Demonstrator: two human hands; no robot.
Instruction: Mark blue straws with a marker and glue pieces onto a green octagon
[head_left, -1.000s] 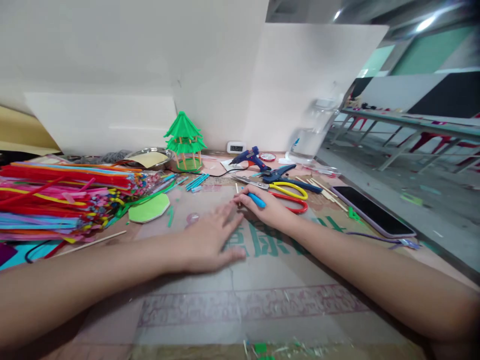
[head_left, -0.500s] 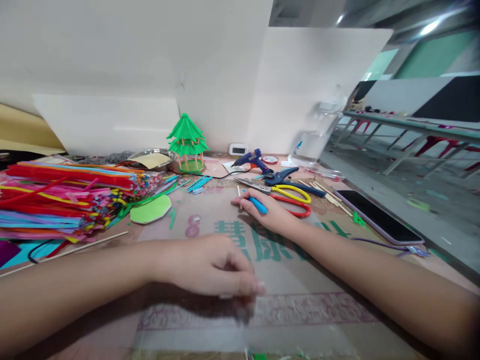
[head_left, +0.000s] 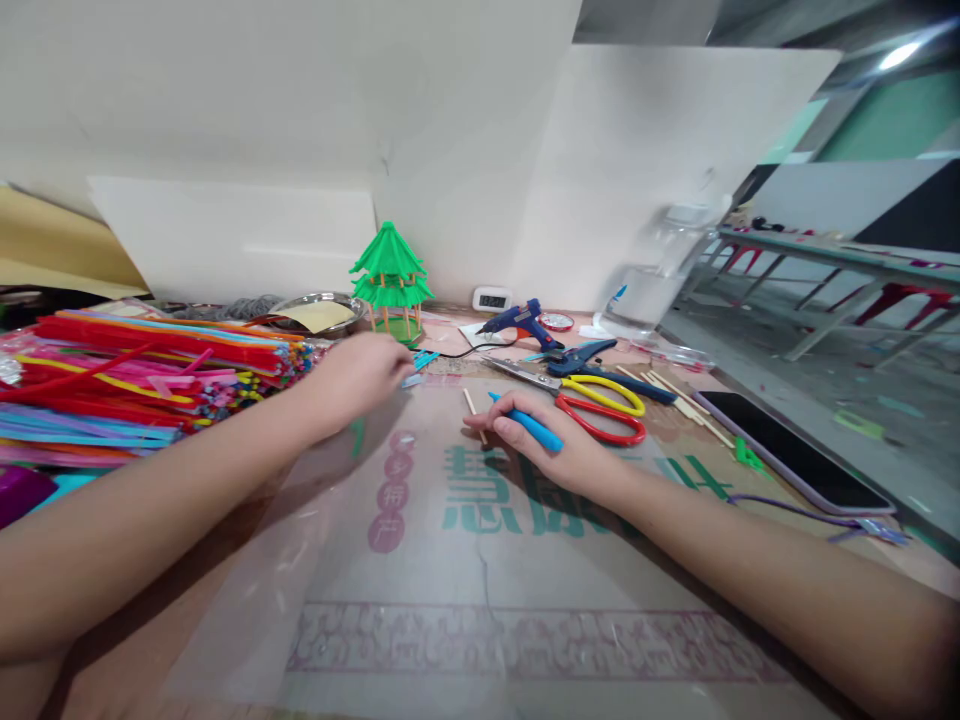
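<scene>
My left hand (head_left: pixel 360 375) reaches out to the far left of the mat, fingers drawn together at a small bunch of short blue sticks (head_left: pixel 426 359). It hides most of what lies beneath it. My right hand (head_left: pixel 559 455) rests on the clear sheet over printed cardboard (head_left: pixel 480 580) and grips a blue-handled tool (head_left: pixel 529 423). Its fingertips press down beside a thin wooden stick (head_left: pixel 471 403). A green paper pagoda model (head_left: pixel 390 282) stands just beyond the left hand.
A big pile of coloured pipe cleaners (head_left: pixel 135 380) fills the left. Behind lie a metal bowl (head_left: pixel 319 312), a blue glue gun (head_left: pixel 521 322), blue pliers (head_left: pixel 592 358), yellow and red scissors (head_left: pixel 604 408), a phone (head_left: pixel 795 452) and a plastic bottle (head_left: pixel 652 280).
My left hand left the near middle of the sheet and reached forward-left to the blue sticks. The right hand stayed put with the blue tool. The view shifted a little.
</scene>
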